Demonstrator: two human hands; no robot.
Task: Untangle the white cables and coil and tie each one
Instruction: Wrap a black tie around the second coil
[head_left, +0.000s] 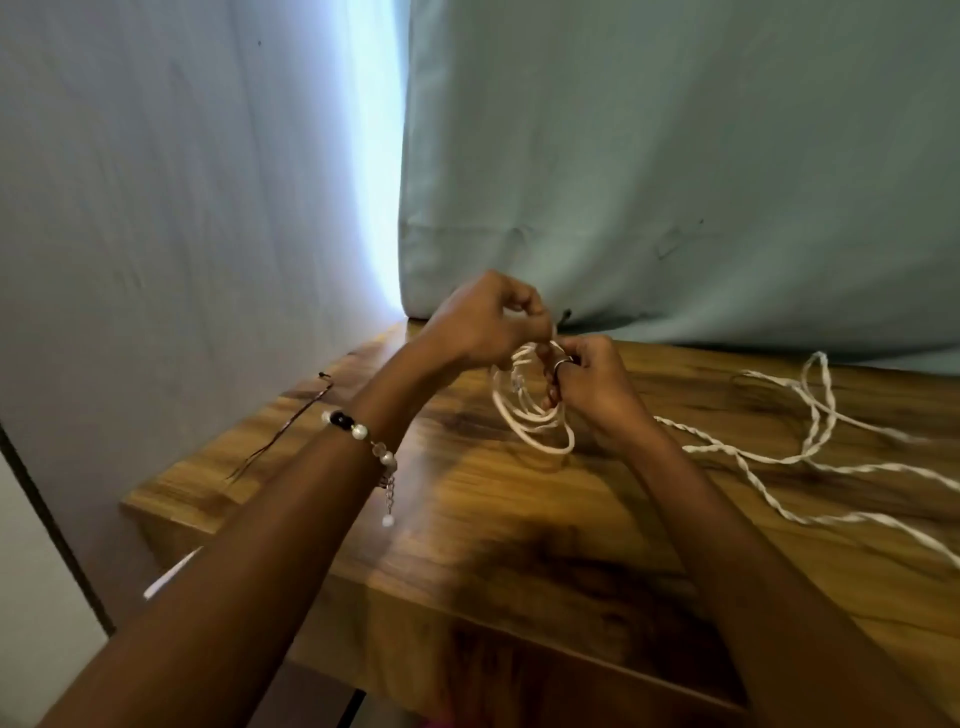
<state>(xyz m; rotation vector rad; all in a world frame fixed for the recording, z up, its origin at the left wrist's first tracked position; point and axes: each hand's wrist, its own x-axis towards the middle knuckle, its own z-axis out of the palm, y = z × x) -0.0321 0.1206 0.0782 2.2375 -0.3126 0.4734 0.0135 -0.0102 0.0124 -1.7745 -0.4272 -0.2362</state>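
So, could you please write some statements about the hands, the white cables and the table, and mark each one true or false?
1. Both hands hold the coiled white cable above the brown wooden table. True.
2. The left hand wears a beaded bracelet on its wrist. True.
3. The twisted white cables on the right are already coiled and tied. False: they lie loose and spread across the table.
4. The right hand rests flat and empty on the table. False: its grip is closed on the coil.
5. A pale blue-green fabric curtain hangs behind the table. True.
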